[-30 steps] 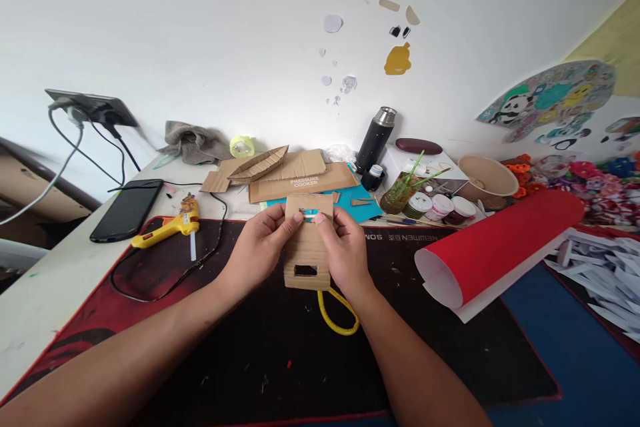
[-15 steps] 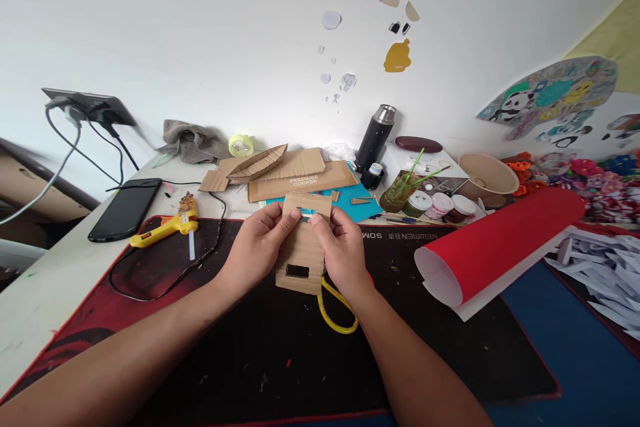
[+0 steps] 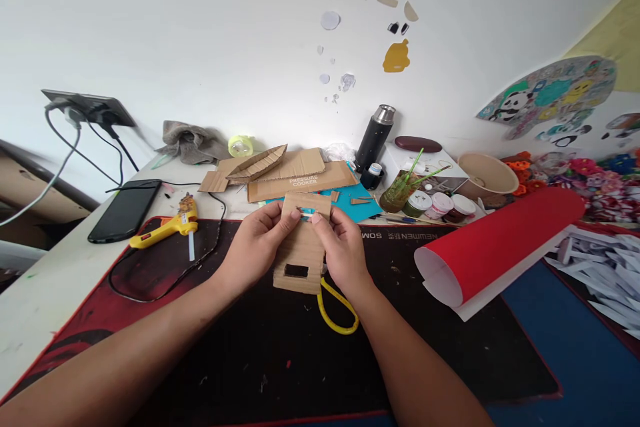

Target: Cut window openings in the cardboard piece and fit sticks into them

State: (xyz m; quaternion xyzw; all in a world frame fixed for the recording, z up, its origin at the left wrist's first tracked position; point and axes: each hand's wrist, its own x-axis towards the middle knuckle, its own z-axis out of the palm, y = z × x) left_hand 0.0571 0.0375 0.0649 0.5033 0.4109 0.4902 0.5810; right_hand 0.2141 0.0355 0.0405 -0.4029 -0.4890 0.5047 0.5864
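Observation:
Between both hands is a strip of corrugated cardboard [image 3: 302,250] with two rectangular slots cut through it, one near each end. My left hand [image 3: 261,230] grips its left edge, thumb on the front beside the upper slot. On the opposite edge, my right hand [image 3: 344,240] pinches the strip, its thumb also by that slot. Blue shows through the upper slot and black through the lower one. Just below the strip, a yellow scissors handle [image 3: 338,330] lies on the black mat [image 3: 240,360]; the rest of the scissors is hidden.
To the left lie a yellow glue gun [image 3: 170,227] with its cable and a black phone [image 3: 124,211]. Cardboard pieces [image 3: 285,187] and a black flask [image 3: 374,139] stand behind the hands. Paint jars [image 3: 419,204] and a red paper roll [image 3: 500,243] are on the right.
The strip's lower end has swung very slightly to the left. Both hands keep their hold, and the things around them stay where they were.

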